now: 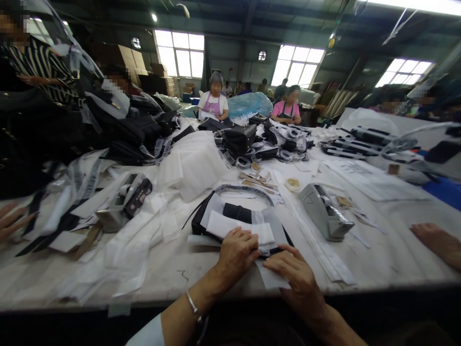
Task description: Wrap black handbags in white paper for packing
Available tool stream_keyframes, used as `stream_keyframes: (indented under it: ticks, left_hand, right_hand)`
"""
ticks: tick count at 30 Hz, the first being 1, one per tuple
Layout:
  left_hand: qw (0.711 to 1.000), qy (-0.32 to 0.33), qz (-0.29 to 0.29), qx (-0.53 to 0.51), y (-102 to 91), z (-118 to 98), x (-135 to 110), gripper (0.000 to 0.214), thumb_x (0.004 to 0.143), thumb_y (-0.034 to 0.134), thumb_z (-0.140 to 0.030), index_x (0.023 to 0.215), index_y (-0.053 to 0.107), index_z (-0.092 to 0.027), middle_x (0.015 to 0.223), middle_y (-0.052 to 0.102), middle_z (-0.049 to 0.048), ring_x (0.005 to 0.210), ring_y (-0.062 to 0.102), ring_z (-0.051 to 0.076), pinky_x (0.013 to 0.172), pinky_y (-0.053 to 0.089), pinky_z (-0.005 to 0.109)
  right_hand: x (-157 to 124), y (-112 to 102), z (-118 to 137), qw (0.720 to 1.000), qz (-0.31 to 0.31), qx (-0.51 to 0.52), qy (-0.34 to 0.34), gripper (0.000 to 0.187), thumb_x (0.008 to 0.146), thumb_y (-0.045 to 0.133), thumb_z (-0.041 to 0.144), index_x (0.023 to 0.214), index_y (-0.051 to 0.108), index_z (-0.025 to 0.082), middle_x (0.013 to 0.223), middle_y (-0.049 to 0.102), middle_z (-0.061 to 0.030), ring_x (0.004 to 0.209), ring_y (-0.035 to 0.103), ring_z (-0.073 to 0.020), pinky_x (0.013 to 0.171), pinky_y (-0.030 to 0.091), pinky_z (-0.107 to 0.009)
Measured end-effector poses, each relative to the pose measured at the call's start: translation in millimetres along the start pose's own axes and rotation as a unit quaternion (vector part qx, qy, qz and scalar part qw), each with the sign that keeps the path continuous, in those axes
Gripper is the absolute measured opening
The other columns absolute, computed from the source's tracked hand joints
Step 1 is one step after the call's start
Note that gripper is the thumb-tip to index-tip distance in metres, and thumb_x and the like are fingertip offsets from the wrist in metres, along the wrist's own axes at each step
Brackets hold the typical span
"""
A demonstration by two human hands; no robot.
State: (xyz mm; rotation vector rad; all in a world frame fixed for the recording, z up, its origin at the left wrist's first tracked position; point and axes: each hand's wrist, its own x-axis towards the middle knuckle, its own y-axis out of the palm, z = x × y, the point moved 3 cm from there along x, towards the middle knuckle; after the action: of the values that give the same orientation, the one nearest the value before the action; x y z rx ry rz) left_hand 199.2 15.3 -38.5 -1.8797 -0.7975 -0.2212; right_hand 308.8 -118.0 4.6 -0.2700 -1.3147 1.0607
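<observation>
A black handbag (198, 222) lies on the table in front of me, with its wrapped handle (248, 188) arching away at the far side. Translucent wrapping and a folded white foam sheet (219, 223) cover its front. My left hand (238, 247) presses its curled fingers together on the foam sheet's near edge. At the bag's near right edge, my right hand (293, 274) has bent fingers gripping; its thumb is mostly hidden. A thin white sheet (271, 275) sticks out from under the bag, between my hands.
Grey tape dispensers stand to the left (111, 216) and right (326, 216). Foam sheets (198, 161) are stacked behind, with piled black bags (239, 137) beyond. Co-workers' hands rest at the far left (10, 221) and right (435, 240); several people work across the table.
</observation>
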Motion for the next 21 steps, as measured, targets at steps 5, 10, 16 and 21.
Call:
stream_keyframes:
  ticks: [5, 10, 16, 21]
  left_hand:
    - [0.999, 0.022, -0.016, -0.020, -3.4, -1, -3, 0.020, 0.090, 0.061, -0.020, 0.110, 0.064, -0.024, 0.114, 0.073, 0.0021, 0.112, 0.065, 0.022, 0.110, 0.041, 0.046]
    - [0.998, -0.027, -0.035, -0.042, -11.6, -10, 0, 0.010, 0.084, 0.068, -0.027, 0.089, 0.062, -0.021, 0.096, 0.073, 0.0050, 0.103, 0.068, 0.025, 0.106, 0.045, 0.048]
    - [0.994, -0.054, -0.092, 0.002, 2.4, -8, 5, 0.008, 0.082, 0.057, -0.015, 0.079, 0.054, -0.022, 0.077, 0.067, 0.0013, 0.079, 0.067, 0.020, 0.097, 0.051, 0.043]
    - [0.996, -0.023, -0.082, 0.037, 1.3, -8, 4, 0.017, 0.087, 0.052, -0.013, 0.100, 0.057, -0.023, 0.086, 0.067, 0.0017, 0.083, 0.065, 0.020, 0.097, 0.051, 0.042]
  right_hand:
    - [33, -3, -30, 0.996, 0.030, -0.008, 0.081, 0.024, 0.087, 0.050, 0.012, 0.095, 0.068, 0.025, 0.088, 0.073, -0.0014, 0.087, 0.068, -0.0202, 0.094, 0.048, -0.038]
    - [53, 12, -71, 0.959, 0.159, -0.013, 0.234, 0.018, 0.089, 0.060, 0.030, 0.075, 0.069, 0.026, 0.079, 0.072, 0.0003, 0.079, 0.066, -0.0204, 0.076, 0.050, -0.032]
    - [63, 27, -106, 0.911, 0.217, 0.006, 0.351, 0.015, 0.080, 0.066, 0.030, 0.067, 0.065, 0.022, 0.072, 0.067, 0.0004, 0.072, 0.062, -0.0181, 0.066, 0.044, -0.028]
    - [62, 37, -118, 0.891, 0.219, 0.057, 0.394, 0.006, 0.072, 0.071, 0.029, 0.073, 0.071, 0.023, 0.076, 0.070, 0.0011, 0.076, 0.063, -0.0186, 0.069, 0.043, -0.028]
